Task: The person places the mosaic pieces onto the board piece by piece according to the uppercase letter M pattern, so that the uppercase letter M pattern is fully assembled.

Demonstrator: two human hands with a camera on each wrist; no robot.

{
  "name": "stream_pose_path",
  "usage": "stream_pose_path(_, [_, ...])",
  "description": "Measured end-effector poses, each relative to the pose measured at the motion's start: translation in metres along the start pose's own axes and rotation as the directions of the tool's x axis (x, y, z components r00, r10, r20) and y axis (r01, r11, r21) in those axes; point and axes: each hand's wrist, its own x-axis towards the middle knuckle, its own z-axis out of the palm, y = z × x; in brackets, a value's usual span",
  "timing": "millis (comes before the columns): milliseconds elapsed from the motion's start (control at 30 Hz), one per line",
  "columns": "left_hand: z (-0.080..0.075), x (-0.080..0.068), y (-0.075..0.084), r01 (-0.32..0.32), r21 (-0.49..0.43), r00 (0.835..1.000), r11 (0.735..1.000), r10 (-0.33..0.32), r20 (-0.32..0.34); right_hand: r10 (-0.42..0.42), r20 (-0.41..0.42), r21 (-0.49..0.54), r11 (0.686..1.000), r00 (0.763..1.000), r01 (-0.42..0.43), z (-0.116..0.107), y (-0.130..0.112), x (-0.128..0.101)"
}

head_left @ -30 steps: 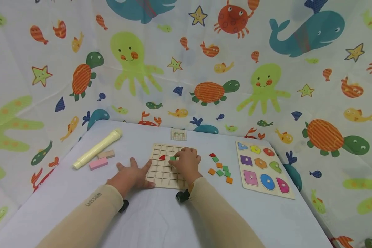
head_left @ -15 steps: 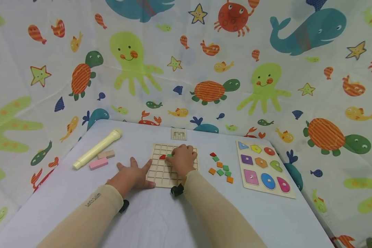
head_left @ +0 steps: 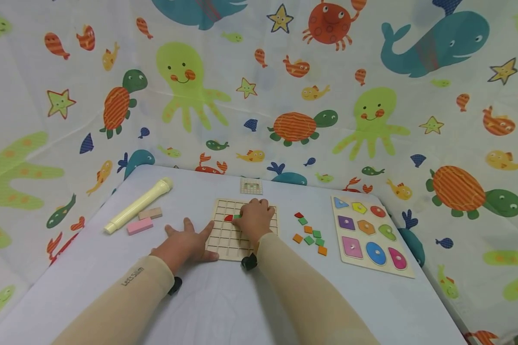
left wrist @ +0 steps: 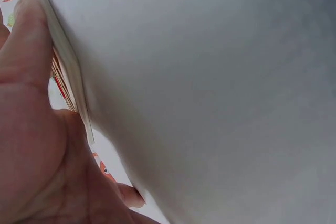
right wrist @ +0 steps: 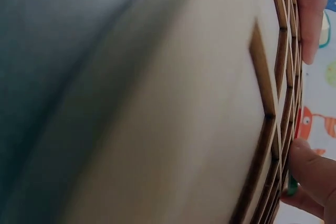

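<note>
Nearest the camera, two sleeved forearms reach forward over the pale table (head_left: 224,306). The left hand (head_left: 183,245) lies flat with fingers spread and relaxed, its thumb and palm edge pressed against the near left side of the wooden grid board (head_left: 224,242), seemingly to keep the board from sliding; the left wrist view shows that thumb (left wrist: 29,45) lying along the board's edge. The right hand (head_left: 253,221) rests on the board's middle with fingers curled down, pinching a small green tile (head_left: 237,217) at a cell just beside a red piece (head_left: 228,218) already seated in the grid. To the right of the board, loose red, green and orange tiles (head_left: 309,233) lie in a small cluster within easy reach of the right hand. Further right sits a shape puzzle board (head_left: 370,233) with coloured knobbed pieces. At far left lie a cream cylinder (head_left: 137,205), a pink block (head_left: 139,226) and a wooden block (head_left: 150,213); a small pattern card (head_left: 251,186) sits just beyond the grid, at the patterned curtain (head_left: 259,86)
</note>
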Motion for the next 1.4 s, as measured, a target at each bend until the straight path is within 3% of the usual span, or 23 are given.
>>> stream_pose_path(300, [0.001, 0.003, 0.003, -0.004, -0.003, 1.000, 1.000, 0.004, -0.011, -0.040, -0.001, -0.031, 0.999, 0.999, 0.040, -0.001, 0.005, 0.007])
stream_pose_path(567, [-0.001, 0.005, 0.006, -0.010, 0.019, 1.000, 1.000, 0.010, -0.022, -0.005, 0.023, 0.067, 0.998, 1.000, 0.004, -0.012, 0.009, 0.005])
stream_pose_path(933, [-0.006, -0.002, 0.008, 0.001, 0.007, 1.000, 1.000, -0.001, 0.003, -0.010, 0.037, 0.093, 0.996, 0.999, 0.007, -0.007, 0.009, 0.004])
stream_pose_path(1167, [-0.003, -0.003, 0.008, -0.007, 0.006, 1.000, 1.000, 0.007, 0.023, 0.031, 0.060, 0.182, 0.982, 0.998, -0.042, -0.001, 0.017, 0.003])
stream_pose_path(1400, [-0.003, -0.003, 0.005, -0.013, 0.012, 1.000, 1.000, 0.012, 0.017, 0.065, 0.031, 0.326, 0.943, 0.997, -0.072, -0.018, 0.026, -0.009])
